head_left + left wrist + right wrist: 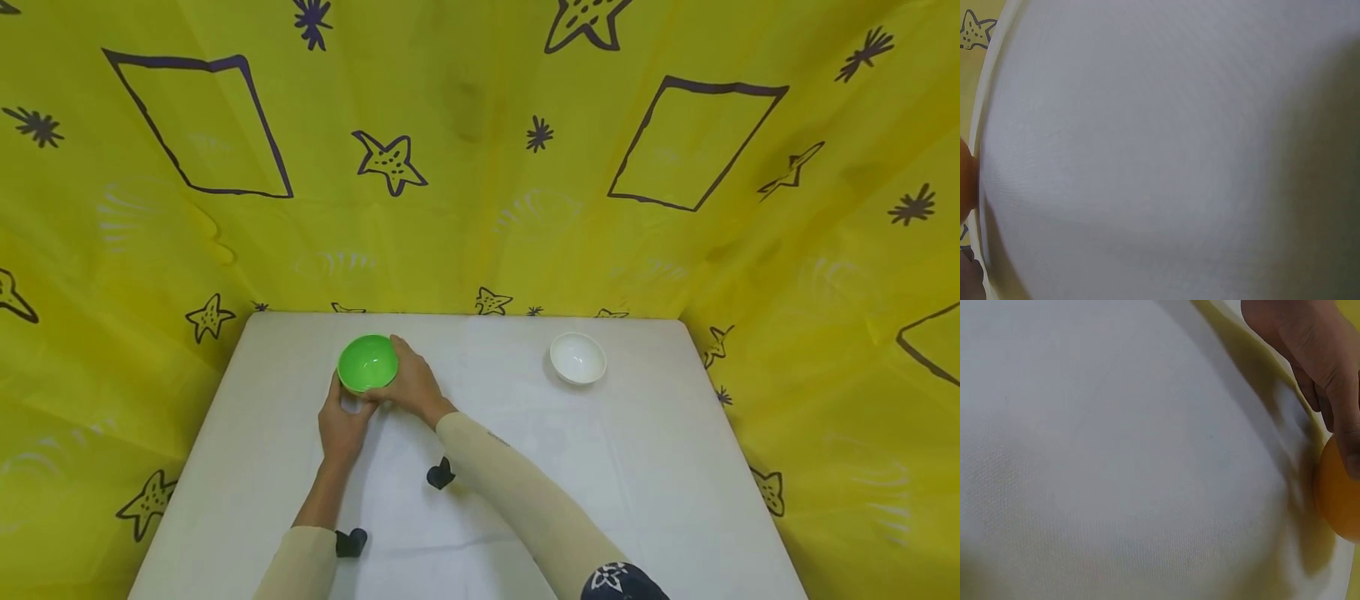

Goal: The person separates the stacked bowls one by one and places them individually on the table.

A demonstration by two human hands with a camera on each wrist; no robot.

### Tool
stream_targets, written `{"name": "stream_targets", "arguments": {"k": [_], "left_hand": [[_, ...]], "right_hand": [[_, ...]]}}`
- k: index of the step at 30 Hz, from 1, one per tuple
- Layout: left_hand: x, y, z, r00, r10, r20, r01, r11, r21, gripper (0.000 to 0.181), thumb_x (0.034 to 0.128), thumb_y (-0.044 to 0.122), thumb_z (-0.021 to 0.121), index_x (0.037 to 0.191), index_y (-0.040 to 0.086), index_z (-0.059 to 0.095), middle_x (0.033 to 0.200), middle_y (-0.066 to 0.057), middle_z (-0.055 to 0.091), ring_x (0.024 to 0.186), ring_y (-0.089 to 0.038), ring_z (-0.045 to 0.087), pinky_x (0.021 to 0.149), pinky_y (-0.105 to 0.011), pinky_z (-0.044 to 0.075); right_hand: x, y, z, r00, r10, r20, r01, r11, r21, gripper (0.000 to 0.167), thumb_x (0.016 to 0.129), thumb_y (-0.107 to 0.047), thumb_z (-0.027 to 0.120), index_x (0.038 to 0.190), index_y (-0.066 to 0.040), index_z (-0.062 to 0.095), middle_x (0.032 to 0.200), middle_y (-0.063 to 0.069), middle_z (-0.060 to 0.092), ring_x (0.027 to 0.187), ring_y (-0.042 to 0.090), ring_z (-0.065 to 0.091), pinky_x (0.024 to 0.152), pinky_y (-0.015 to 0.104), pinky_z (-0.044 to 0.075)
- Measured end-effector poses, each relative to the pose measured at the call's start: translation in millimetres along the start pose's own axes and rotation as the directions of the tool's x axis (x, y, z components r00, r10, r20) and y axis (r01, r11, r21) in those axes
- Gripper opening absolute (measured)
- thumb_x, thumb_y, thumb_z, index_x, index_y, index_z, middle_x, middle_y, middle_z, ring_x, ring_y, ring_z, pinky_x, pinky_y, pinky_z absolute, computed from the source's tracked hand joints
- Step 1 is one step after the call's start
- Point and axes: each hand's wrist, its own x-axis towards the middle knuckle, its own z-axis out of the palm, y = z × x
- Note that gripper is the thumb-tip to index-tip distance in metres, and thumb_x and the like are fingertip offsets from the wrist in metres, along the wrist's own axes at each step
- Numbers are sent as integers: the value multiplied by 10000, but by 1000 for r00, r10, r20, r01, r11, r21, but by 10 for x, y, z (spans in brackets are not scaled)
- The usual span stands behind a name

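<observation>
Toward the back left of the table, both hands hold a bowl with a bright green inside (367,364). The left hand (345,427) grips its near left side, fingers along the left wall and thumb toward the front. On the right side, the right hand (412,382) has its fingers at the far right rim and its thumb near the front. From the right wrist view, the bowl's outer wall (1337,497) looks orange, with the right hand (1329,353) against it. Only a sliver of the orange wall (966,181) enters the left wrist view.
A small white bowl (577,358) stands at the back right of the white-covered table (637,483). Yellow patterned curtains (465,225) enclose the table's back and sides. Dark devices sit at the left wrist (351,543) and right wrist (441,473).
</observation>
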Motion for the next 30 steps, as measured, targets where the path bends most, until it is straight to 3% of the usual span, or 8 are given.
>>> {"name": "stream_targets", "arguments": {"k": [9, 19, 30], "left_hand": [[6, -6, 8, 1000, -18, 23, 18, 1000, 1, 913, 849, 198, 889, 1616, 88, 407, 1591, -202, 455, 1467, -430, 419, 1195, -588, 352], [-19, -30, 1, 1000, -12, 17, 12, 1000, 20, 898, 861, 191, 878, 1617, 83, 405, 1598, -198, 447, 1468, -428, 418, 1195, -587, 352], [-7, 1, -4, 1000, -10, 23, 10, 1000, 15, 924, 853, 175, 891, 1620, 59, 388, 1599, -208, 438, 1480, -418, 403, 1203, -576, 344]], "right_hand": [[6, 32, -9, 1000, 22, 2, -22, 1000, 9, 1009, 716, -353, 999, 1533, -111, 458, 1391, 34, 650, 1253, 150, 623, 1039, 286, 508], [-12, 12, -9, 1000, 17, -5, -17, 1000, -14, 959, 703, -402, 1000, 1469, -105, 507, 1315, 38, 688, 1181, 146, 660, 969, 271, 546], [-8, 4, -19, 1000, 23, -18, -23, 1000, -12, 987, 711, -406, 994, 1500, -102, 485, 1338, 48, 679, 1198, 154, 655, 987, 282, 540]]}}
